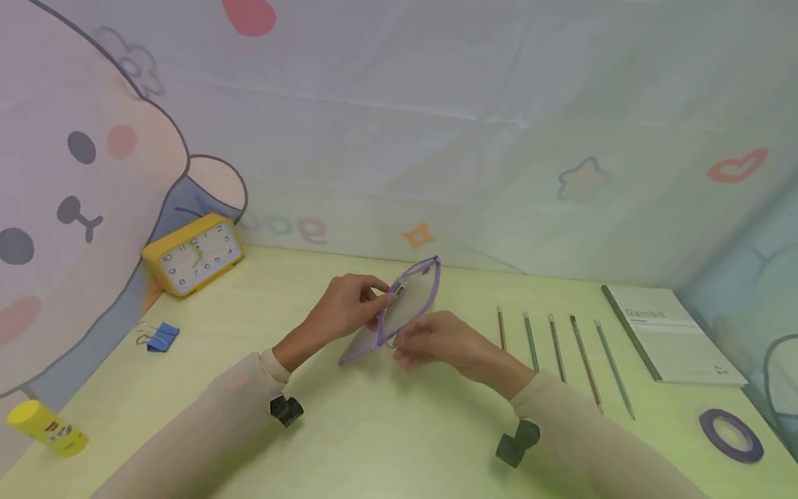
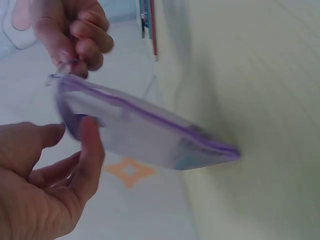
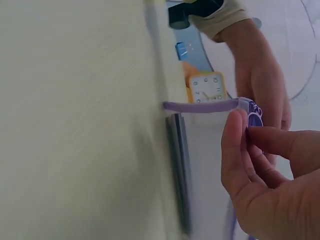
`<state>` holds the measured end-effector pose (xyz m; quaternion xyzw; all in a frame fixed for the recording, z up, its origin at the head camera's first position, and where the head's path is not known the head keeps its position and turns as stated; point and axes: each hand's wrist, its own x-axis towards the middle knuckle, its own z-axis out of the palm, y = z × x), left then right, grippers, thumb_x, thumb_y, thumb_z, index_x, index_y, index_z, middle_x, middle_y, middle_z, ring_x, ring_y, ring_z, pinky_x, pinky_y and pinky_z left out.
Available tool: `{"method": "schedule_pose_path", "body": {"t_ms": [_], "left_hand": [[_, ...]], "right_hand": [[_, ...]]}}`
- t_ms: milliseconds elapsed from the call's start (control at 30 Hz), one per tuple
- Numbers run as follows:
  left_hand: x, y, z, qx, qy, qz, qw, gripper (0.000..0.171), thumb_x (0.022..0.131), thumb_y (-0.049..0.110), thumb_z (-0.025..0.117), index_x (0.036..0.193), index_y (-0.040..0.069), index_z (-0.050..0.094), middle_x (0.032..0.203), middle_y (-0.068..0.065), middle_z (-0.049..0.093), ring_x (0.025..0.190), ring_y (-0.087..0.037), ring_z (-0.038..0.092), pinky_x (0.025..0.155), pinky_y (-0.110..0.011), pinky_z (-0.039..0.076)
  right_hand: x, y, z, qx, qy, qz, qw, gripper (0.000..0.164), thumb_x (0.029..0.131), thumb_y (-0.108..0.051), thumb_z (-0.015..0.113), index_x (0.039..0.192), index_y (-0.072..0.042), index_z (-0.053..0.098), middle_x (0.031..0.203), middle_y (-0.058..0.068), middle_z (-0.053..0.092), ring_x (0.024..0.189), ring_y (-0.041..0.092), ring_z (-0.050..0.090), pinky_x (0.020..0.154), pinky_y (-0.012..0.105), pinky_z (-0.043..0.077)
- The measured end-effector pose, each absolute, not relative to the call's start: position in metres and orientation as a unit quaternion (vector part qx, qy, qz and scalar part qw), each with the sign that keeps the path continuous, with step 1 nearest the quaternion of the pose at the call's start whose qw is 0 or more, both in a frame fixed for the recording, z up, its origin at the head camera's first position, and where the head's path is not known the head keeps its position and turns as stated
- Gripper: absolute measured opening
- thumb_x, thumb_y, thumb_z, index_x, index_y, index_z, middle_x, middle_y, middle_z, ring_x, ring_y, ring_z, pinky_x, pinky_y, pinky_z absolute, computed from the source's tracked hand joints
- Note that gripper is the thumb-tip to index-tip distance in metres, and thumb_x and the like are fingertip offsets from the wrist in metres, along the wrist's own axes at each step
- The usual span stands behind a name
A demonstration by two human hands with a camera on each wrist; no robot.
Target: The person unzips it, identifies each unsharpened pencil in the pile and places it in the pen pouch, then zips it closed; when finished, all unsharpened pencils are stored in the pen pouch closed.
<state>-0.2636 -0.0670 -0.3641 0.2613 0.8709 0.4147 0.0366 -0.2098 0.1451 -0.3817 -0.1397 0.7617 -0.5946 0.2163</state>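
A see-through zip pouch (image 1: 408, 305) with purple trim stands tilted above the table, between the two hands. My left hand (image 1: 349, 305) holds its upper left edge, thumb and fingers on either side. At the near end, my right hand (image 1: 445, 343) pinches a small ring-shaped zip pull (image 3: 255, 120) between thumb and forefinger. In the left wrist view the pouch (image 2: 145, 130) reaches down to the tabletop, and something dark and teal shows blurred at its lower end. How far the zip is drawn I cannot tell.
Several pencils (image 1: 586, 360) lie right of the hands, beside a notebook (image 1: 673, 336) and a roll of purple tape (image 1: 731, 435). On the left are a yellow alarm clock (image 1: 196, 255), a blue binder clip (image 1: 162, 337) and a yellow glue stick (image 1: 48, 427). A printed cloth (image 1: 374, 138) hangs behind.
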Motion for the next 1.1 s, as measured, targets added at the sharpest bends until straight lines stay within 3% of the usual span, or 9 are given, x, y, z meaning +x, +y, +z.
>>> {"method": "schedule_pose_path", "body": {"t_ms": [167, 300, 467, 633, 700, 833, 1100], "left_hand": [[-0.246, -0.080, -0.345, 0.300, 0.885, 0.345, 0.085, 0.044, 0.098, 0.035, 0.065, 0.128, 0.004, 0.068, 0.085, -0.002, 0.077, 0.071, -0.014, 0.072, 0.067, -0.027, 0.055], [-0.232, -0.087, -0.338, 0.318, 0.889, 0.317, 0.085, 0.049, 0.090, 0.036, 0.075, 0.126, 0.002, 0.069, 0.085, 0.001, 0.075, 0.073, -0.008, 0.067, 0.068, -0.026, 0.054], [-0.221, -0.082, -0.346, 0.316, 0.897, 0.310, 0.023, 0.025, 0.085, 0.022, 0.081, 0.103, 0.005, 0.077, 0.076, 0.003, 0.073, 0.065, -0.004, 0.062, 0.060, -0.023, 0.050], [-0.214, -0.077, -0.356, 0.302, 0.909, 0.283, -0.045, 0.005, 0.085, 0.011, 0.080, 0.083, 0.008, 0.077, 0.071, 0.004, 0.072, 0.061, -0.001, 0.057, 0.057, -0.020, 0.046], [-0.213, -0.075, -0.357, 0.301, 0.912, 0.270, -0.067, 0.006, 0.085, 0.008, 0.079, 0.080, 0.007, 0.076, 0.069, 0.003, 0.070, 0.059, -0.002, 0.053, 0.055, -0.019, 0.043], [-0.211, -0.071, -0.357, 0.313, 0.911, 0.242, -0.118, 0.007, 0.084, 0.001, 0.077, 0.078, 0.004, 0.075, 0.067, 0.001, 0.066, 0.057, -0.005, 0.045, 0.053, -0.018, 0.039], [-0.208, -0.071, -0.359, 0.313, 0.907, 0.240, -0.148, 0.004, 0.083, -0.001, 0.076, 0.086, 0.003, 0.078, 0.077, -0.004, 0.074, 0.061, -0.006, 0.052, 0.056, -0.019, 0.044]], "right_hand": [[-0.208, 0.138, -0.373, -0.189, 0.801, -0.551, 0.139, 0.019, 0.098, -0.008, 0.062, 0.103, 0.008, 0.070, 0.094, 0.022, 0.074, 0.077, 0.015, 0.073, 0.077, 0.034, 0.062], [-0.210, 0.134, -0.365, -0.197, 0.816, -0.533, 0.107, 0.016, 0.097, -0.008, 0.064, 0.100, 0.005, 0.072, 0.091, 0.021, 0.074, 0.074, 0.015, 0.073, 0.074, 0.035, 0.062], [-0.211, 0.131, -0.361, -0.201, 0.836, -0.507, 0.059, 0.012, 0.096, -0.008, 0.066, 0.096, 0.002, 0.073, 0.084, 0.016, 0.074, 0.067, 0.014, 0.072, 0.071, 0.043, 0.062], [-0.213, 0.127, -0.367, -0.233, 0.869, -0.436, -0.006, 0.012, 0.096, -0.010, 0.066, 0.088, -0.004, 0.073, 0.076, 0.008, 0.072, 0.059, 0.006, 0.061, 0.058, 0.028, 0.056], [-0.216, 0.127, -0.369, -0.244, 0.879, -0.409, -0.031, 0.012, 0.095, -0.011, 0.066, 0.087, -0.006, 0.072, 0.075, 0.005, 0.071, 0.059, 0.005, 0.058, 0.056, 0.022, 0.050], [-0.223, 0.129, -0.370, -0.239, 0.893, -0.375, -0.060, 0.011, 0.095, -0.011, 0.067, 0.088, -0.007, 0.073, 0.077, 0.003, 0.071, 0.061, 0.004, 0.056, 0.058, 0.020, 0.047], [-0.239, 0.157, -0.374, -0.197, 0.918, -0.337, -0.069, 0.012, 0.095, -0.012, 0.066, 0.090, -0.005, 0.074, 0.079, 0.004, 0.073, 0.072, 0.011, 0.066, 0.071, 0.028, 0.054]]}}
